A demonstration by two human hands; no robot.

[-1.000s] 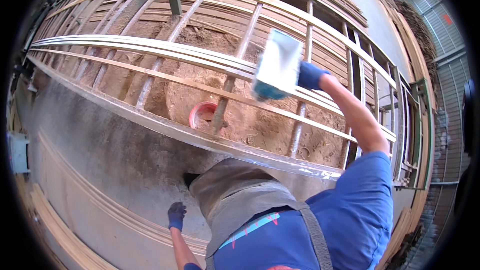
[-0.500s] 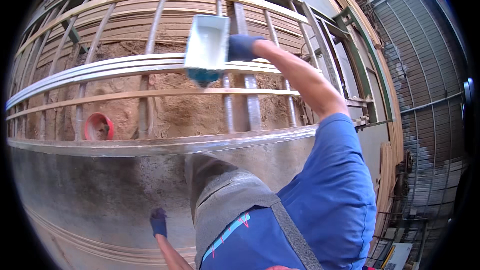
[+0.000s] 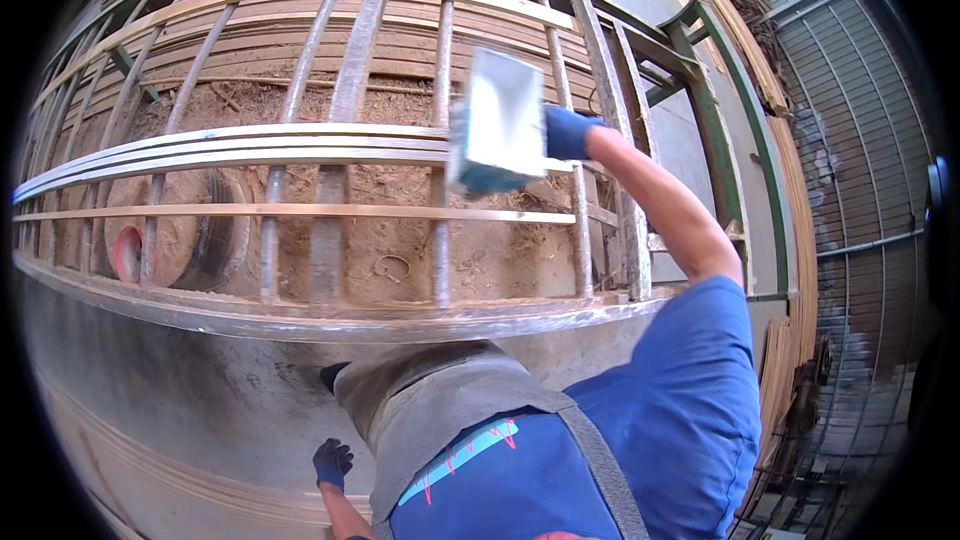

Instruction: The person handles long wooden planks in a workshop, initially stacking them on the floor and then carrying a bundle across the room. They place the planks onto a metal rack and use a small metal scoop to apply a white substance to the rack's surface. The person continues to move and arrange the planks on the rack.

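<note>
My right hand, in a dark blue glove, grips the right side of a box-shaped container, white inside with a teal lower side. The container is blurred and hides most of my fingers. It sits over the right part of several thin, pale wooden strips, whose upper faces look white and shiny to its left. A single unpainted strip lies nearer to me, apart from them. My left hand, gloved too, hangs low beside my leg with its fingers loosely apart, holding nothing.
The strips lie across a rack of metal bars with a long front rail. Below it are sawdust-coloured ground, a tyre and a red bucket. Stacked boards lie behind; a green metal frame stands right.
My right hand has carried the container rightward along the strips. My body and view have shifted right along the rack. The fingers of my left hand show more apart now.
</note>
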